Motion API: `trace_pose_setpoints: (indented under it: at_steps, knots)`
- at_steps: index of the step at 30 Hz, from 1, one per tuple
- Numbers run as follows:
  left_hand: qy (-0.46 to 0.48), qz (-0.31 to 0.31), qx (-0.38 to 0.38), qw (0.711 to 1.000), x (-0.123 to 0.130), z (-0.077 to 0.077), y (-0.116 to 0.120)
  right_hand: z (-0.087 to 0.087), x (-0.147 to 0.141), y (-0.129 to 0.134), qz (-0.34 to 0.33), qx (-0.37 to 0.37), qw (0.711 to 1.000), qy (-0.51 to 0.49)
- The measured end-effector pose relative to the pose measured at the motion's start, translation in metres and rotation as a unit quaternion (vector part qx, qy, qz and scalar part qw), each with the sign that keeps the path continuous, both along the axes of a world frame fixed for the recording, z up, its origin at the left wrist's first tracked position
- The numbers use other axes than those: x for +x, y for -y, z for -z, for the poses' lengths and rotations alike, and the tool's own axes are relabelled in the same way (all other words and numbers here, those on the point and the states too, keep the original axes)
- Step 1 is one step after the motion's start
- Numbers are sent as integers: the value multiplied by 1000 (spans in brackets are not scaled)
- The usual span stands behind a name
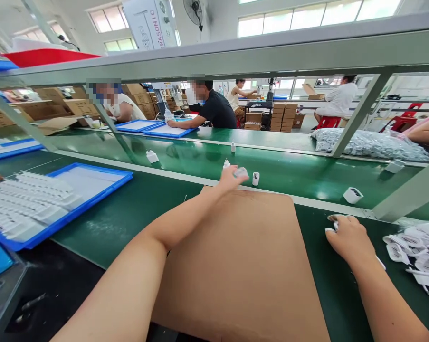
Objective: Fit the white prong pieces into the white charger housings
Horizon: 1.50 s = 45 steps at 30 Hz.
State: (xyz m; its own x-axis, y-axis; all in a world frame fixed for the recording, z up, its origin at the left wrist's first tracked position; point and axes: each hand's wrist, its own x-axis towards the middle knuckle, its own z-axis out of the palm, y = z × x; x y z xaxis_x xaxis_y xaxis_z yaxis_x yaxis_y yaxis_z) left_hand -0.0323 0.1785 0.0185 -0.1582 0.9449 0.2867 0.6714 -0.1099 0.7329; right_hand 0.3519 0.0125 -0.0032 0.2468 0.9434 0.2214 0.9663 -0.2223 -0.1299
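My left hand (230,177) reaches out over the green conveyor belt, its fingers closed round a white plug charger (226,164). A pale, blurred patch shows at its fingertips. Just right of it a white charger with dark ports (256,178) stands on the belt. My right hand (350,237) is at the right of the cardboard sheet (243,256), low over the green worktop, its fingers curled in. Bits of white and something dark show at those fingertips; what they hold is hard to make out. Near it lies a heap of white plastic housings (419,256).
More white chargers (152,156) are spaced along the belt (289,164). A blue-rimmed tray (93,209) with rows of white parts stands left. A grey frame post (410,190) and overhead shelf (214,52) cross my reach. Several co-workers (217,107) sit beyond.
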Motion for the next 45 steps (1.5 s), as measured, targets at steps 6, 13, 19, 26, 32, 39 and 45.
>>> trace_pose_setpoints:
  at_steps: [6, 13, 19, 26, 32, 39, 45]
  knots:
    - [-2, 61, -79, 995, 98, 19, 15, -16, -13, 7, -17, 87, 990, -106]
    - [23, 45, -45, 998, 85, -1, 7, -31, -37, 21, -40, 66, 874, -480]
    - [0, 185, 0, 983, 66, 17, 73, -27, -40, 20, -63, 19, 812, -581]
    - [-33, 268, 4, 963, 57, 11, 148, -37, -48, 23, -76, 51, 761, -642]
    - [7, 360, 103, 927, 73, 12, 191, -49, -64, 35, -103, 5, 685, -721]
    - [71, 384, -13, 921, 73, 23, 195, -60, -75, 45, -95, -66, 646, -755]
    - [99, 397, -32, 912, 70, 20, 194, -61, -83, 49, -96, -43, 694, -713]
